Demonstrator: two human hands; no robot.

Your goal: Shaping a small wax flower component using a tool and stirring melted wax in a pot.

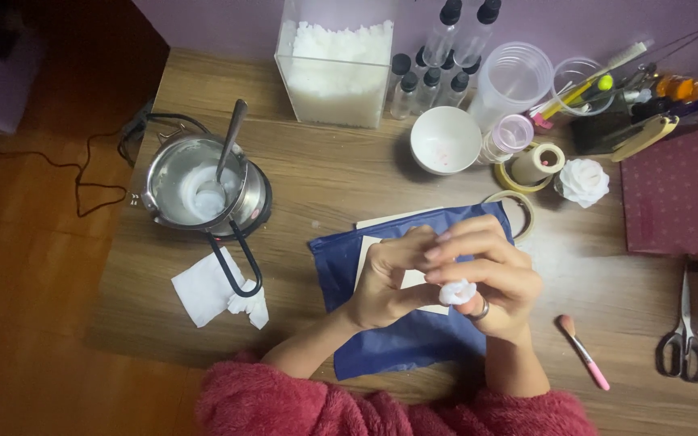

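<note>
Both my hands meet over a dark blue sheet point(341, 266) at the table's middle. My right hand point(498, 270), with a ring on one finger, cups a small white lump point(456, 291) that looks like a wax flower. My left hand point(385, 274) pinches at the same lump from the left. A pale card point(365, 254) lies on the blue sheet under the hands. My sleeves are fuzzy red.
A metal pot point(170, 190) with white melt and a spoon point(232, 137) stands at left, a crumpled tissue point(208, 291) below it. Behind are a clear box of white flakes point(337, 69), dropper bottles point(426, 77), a white bowl point(444, 139), tape rolls point(539, 161), a white flower point(583, 179). Pink brush point(583, 353) and scissors point(683, 339) lie right.
</note>
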